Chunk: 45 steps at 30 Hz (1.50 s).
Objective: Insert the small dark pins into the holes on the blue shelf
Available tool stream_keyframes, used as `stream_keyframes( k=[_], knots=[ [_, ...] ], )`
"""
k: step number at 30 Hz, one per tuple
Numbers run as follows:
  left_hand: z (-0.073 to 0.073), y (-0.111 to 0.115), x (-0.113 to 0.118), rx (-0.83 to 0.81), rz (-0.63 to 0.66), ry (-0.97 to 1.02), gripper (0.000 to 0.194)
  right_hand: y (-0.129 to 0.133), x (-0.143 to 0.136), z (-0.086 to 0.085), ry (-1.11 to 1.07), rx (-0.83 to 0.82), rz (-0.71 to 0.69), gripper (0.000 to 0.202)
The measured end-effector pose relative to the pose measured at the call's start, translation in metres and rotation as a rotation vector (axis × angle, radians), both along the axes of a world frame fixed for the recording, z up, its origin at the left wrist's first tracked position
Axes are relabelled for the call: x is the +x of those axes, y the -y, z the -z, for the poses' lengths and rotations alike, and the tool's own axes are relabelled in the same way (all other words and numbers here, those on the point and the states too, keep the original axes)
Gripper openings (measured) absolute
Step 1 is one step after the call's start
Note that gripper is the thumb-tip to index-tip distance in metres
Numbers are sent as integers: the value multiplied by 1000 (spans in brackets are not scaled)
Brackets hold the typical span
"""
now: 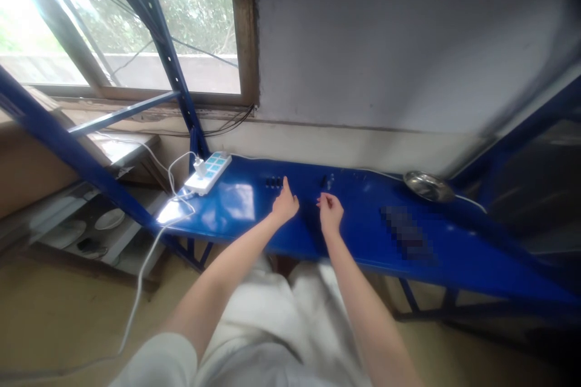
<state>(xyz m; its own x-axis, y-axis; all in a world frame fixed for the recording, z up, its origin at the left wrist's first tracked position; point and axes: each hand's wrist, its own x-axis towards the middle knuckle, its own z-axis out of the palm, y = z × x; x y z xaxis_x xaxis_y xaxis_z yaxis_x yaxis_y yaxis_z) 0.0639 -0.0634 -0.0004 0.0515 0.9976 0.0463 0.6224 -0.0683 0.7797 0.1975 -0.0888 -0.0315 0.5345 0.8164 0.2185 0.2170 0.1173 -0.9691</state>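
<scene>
My left hand (285, 204) is over the blue tabletop (299, 239), its index finger stretched forward and the thumb held apart. That fingertip is at the right end of a row of several small dark pieces (273, 182); whether it touches one is hard to tell. To the right, my right hand (331, 213) is closed in a pinch, and whatever its fingertips hold is too small to make out. Just beyond it lie another small dark piece (323, 181) and a few tiny clear bits (331, 181).
A white power strip (209, 173) with a plug and cable is at the table's left end. On the right are a shiny metal bowl-like object (428, 186) and a blurred-out dark item (407, 233). Blue frame posts (158, 36) rise at the left, and a wall stands behind.
</scene>
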Motion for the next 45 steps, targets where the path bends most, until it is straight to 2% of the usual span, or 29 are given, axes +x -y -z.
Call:
stream_keyframes(
  k=[5,11,14,18,22,24,27,30,33,37,45],
  knots=[
    [-6,-20,8,-50,-32,-116,77,11,-8,-2,8,-5,96,31],
    [-3,-37,9,-65,-102,-150,69,11,-6,4,37,-23,67,33],
    [0,-44,10,-52,-98,-185,61,11,-6,5,41,-33,46,33],
    [5,-50,10,-17,-60,-325,52,11,-5,4,40,-32,37,32],
    [3,-55,9,16,-44,-394,47,11,-5,5,23,-29,30,32],
    [0,-55,9,-3,-35,-324,40,11,-5,4,29,-32,29,33],
    [-5,-48,10,-115,27,-35,24,11,-7,0,60,-29,22,34],
    [-11,-31,10,-180,115,322,19,12,-11,-10,82,-56,-17,36],
    [-19,-7,6,-128,166,543,18,14,-17,-25,45,-92,-98,41],
    [-31,21,-5,-87,222,697,20,22,-27,-47,6,-58,-199,50],
    [-50,52,-20,-15,231,771,27,43,-41,-76,-15,49,-261,43]
  ],
)
